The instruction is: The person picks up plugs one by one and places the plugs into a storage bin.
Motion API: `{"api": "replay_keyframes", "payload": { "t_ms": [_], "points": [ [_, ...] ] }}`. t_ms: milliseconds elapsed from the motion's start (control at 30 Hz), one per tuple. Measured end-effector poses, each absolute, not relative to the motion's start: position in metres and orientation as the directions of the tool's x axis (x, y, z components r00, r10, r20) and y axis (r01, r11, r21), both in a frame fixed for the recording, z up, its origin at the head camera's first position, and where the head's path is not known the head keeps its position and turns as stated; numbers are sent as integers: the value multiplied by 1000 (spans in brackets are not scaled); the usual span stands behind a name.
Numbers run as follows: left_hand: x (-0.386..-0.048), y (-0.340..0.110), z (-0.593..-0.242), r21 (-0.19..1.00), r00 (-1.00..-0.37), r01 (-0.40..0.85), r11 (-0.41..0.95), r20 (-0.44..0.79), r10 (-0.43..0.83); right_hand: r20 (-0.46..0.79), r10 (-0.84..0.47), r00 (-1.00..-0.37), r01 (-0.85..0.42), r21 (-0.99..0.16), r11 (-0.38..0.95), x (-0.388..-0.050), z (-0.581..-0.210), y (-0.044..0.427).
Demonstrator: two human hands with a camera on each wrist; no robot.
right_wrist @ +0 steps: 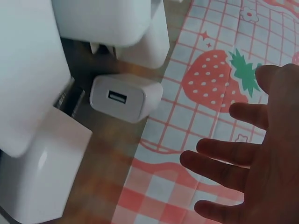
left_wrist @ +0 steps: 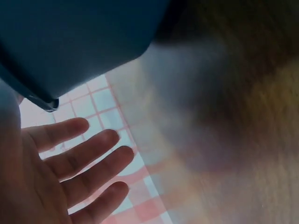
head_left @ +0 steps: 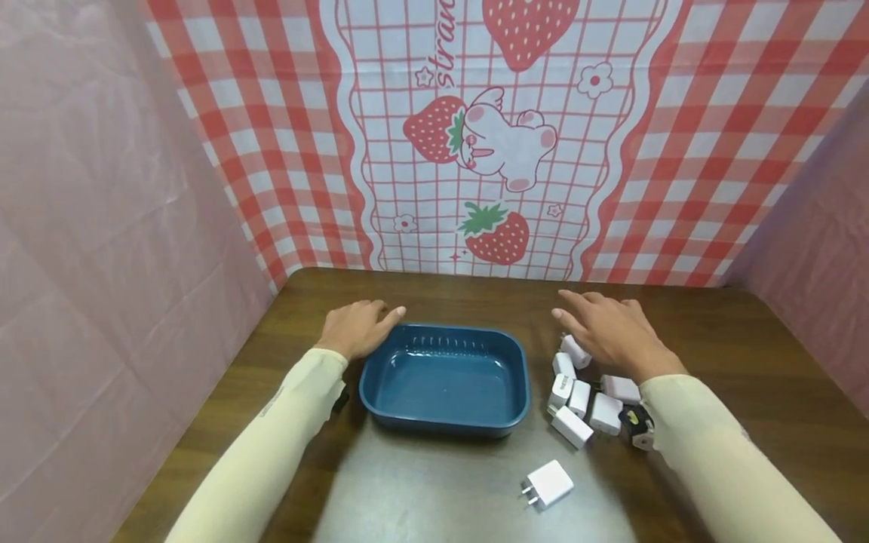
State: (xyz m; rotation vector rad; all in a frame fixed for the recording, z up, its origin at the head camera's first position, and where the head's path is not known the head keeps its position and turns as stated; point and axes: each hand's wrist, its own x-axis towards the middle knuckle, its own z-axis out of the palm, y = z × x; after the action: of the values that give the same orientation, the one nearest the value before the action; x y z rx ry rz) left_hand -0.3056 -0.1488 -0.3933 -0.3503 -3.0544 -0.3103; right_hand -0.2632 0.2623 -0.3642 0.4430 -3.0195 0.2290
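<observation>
A blue rectangular tray (head_left: 444, 430) stands on the table, with nothing inside it. My left hand (head_left: 355, 329) is at its upper left corner, fingers extended and holding nothing; the left wrist view shows the spread fingers of this hand (left_wrist: 79, 172) beside the tray's wall (left_wrist: 79, 42). My right hand (head_left: 611, 328) hovers by a cluster of white chargers (head_left: 606, 414), its fingers relaxed. In the right wrist view, that hand (right_wrist: 261, 154) is empty, to the right of a charger with a USB port (right_wrist: 126, 98). A white charger (head_left: 550, 483) with prongs lies apart, nearer the front.
A black and yellow item (head_left: 634, 417) lies at the right of the cluster. Something dark (head_left: 341, 398) sits by the left forearm. Behind the wooden table (head_left: 468, 292) hangs a red-and-white checked cloth (head_left: 292, 143), with pink cloth (head_left: 102, 226) at the sides.
</observation>
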Motion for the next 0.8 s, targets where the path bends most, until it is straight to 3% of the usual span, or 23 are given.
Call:
{"api": "replay_keyframes", "payload": {
  "t_ms": [333,800],
  "points": [
    [-281,-153,-397,268,-971,231,935,120,205,113,-275,-955,-289,-139,947,-244,-372,263],
    [-255,-137,-401,444,-993,110,889,15,115,113,-265,-958,-279,-132,951,-208,-384,270]
  ]
}}
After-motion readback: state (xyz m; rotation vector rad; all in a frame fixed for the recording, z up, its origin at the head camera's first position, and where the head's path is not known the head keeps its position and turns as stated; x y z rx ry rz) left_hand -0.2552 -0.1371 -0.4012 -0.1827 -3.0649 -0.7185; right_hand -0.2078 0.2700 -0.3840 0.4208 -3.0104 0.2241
